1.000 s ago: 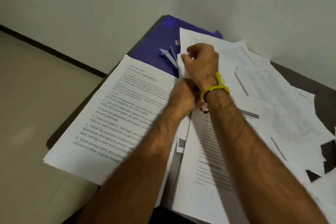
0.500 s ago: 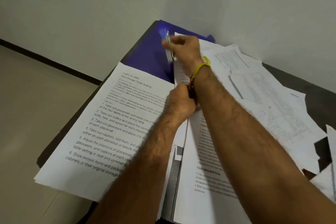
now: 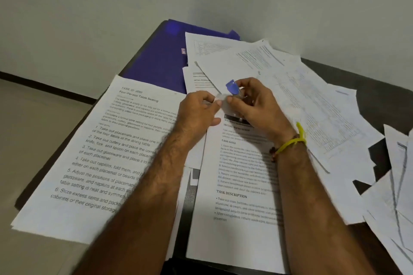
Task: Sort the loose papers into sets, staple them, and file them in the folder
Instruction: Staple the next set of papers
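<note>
Now a small blue stapler [image 3: 233, 90] is pinched by the curled fingers of the right hand [image 3: 253, 105] and the left hand [image 3: 199, 108], above printed papers [image 3: 241, 185] near the purple folder [image 3: 161, 60].

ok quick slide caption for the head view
Both hands hold a small blue stapler above printed papers beside a purple folder.
</note>
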